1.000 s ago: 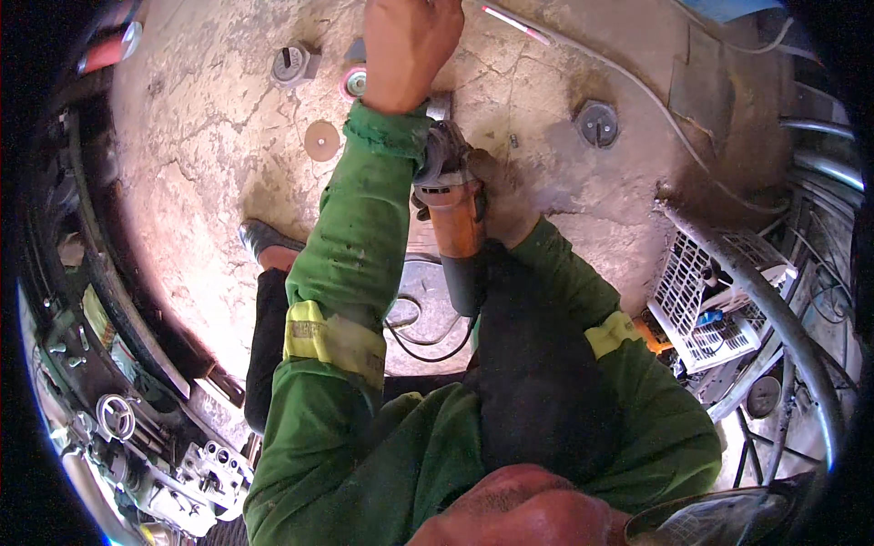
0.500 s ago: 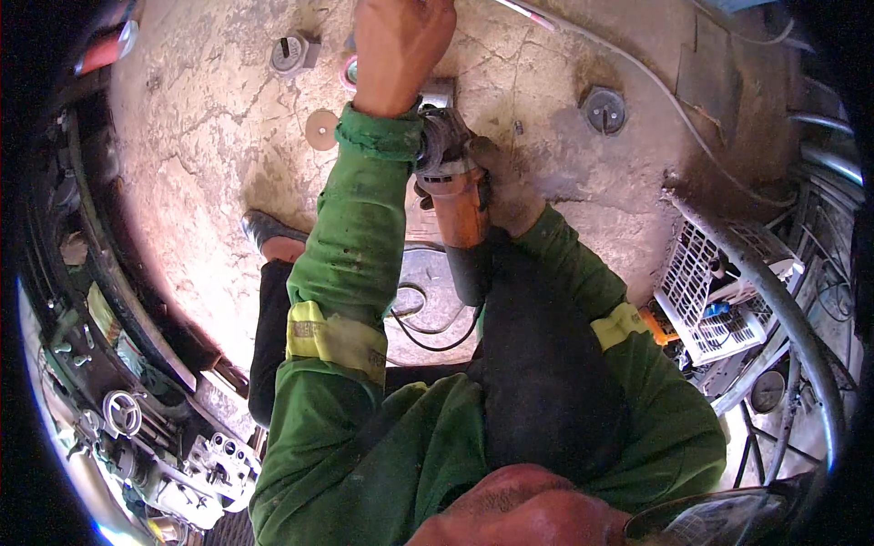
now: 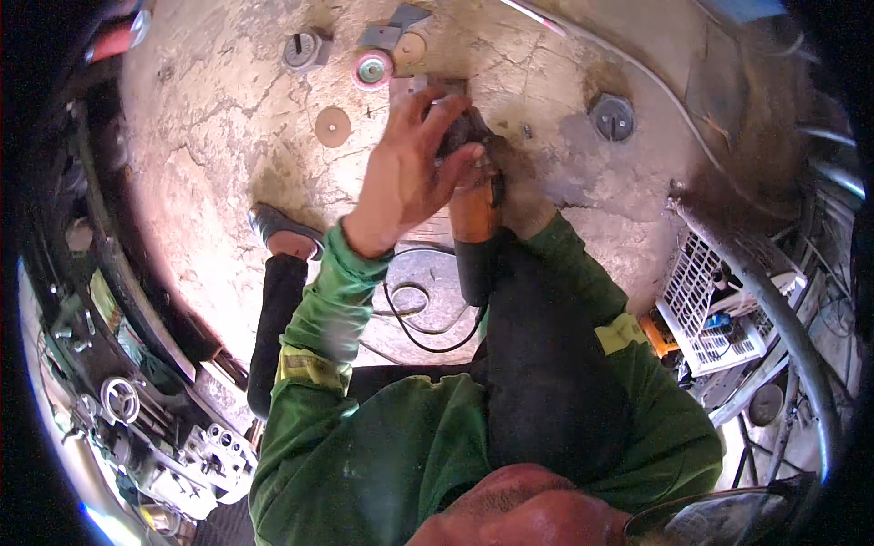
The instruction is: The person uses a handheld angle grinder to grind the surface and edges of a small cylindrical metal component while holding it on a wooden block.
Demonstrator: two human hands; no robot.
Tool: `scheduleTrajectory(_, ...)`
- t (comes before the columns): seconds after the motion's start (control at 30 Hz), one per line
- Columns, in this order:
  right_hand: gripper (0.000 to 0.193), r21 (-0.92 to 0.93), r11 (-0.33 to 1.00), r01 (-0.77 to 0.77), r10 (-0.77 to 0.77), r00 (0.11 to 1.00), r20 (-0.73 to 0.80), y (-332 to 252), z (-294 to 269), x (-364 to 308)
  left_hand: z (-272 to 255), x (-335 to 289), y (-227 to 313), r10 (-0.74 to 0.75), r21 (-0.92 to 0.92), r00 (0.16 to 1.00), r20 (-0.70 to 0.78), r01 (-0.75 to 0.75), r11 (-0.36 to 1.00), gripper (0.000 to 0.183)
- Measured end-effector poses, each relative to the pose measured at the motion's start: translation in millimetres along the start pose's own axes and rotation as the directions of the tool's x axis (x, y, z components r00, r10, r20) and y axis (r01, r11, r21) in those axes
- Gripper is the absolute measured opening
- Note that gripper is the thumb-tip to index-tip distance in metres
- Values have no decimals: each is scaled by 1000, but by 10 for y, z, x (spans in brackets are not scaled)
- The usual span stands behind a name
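An orange and black angle grinder points away from me, its dark rear end by my knee. My left hand is curled over the dark head of the grinder, thumb and fingers on either side. Along its right side, my right hand holds the body, with its fingers partly hidden. A grey metal piece lies on the floor just beyond the grinder's head. Farther off are a pink-rimmed disc, a tan disc and a small grey plate. Another tan disc lies to the left.
Dark metal blocks with slots stand at the far left and right. A black cord loops between my legs. A pale hose crosses the far right. Machinery lines the left; a white plastic crate sits right.
My left hand has come back toward me from beyond the grinder and onto its head. The discs and metal piece it covered now show. My right hand stays on the grinder.
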State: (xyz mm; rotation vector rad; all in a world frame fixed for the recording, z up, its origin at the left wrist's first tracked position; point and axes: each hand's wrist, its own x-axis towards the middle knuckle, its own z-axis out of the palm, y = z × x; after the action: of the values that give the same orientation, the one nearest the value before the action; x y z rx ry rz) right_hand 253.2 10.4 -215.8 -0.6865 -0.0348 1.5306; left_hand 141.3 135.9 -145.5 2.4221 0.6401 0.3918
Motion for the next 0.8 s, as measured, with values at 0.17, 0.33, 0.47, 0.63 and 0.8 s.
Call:
scheduleTrajectory(0.17, 43, 80, 997, 10, -16, 997, 81, 52, -71, 3, 148, -76, 119, -435, 15, 898, -56, 437, 899, 53)
scheduleTrajectory(0.33, 40, 57, 996, -62, 63, 998, -5, 213, -552, -42, -68, -178, -33, -127, -129, 992, 10, 127, 983, 58)
scheduleTrajectory(0.47, 42, 730, 674, -114, -37, 982, 187, 456, -499, 79, 85, -61, -209, 223, -20, 962, -160, -229, 973, 52)
scheduleTrajectory(0.63, 43, -104, 993, -59, 46, 991, -125, 490, -655, 30, 527, -8, -349, 103, -105, 959, -265, -135, 985, 23)
scheduleTrajectory(0.8, 43, -406, 914, 14, -104, 974, -200, 458, -811, 26, 746, 76, 44, -239, -172, 852, -465, 177, 969, 13)
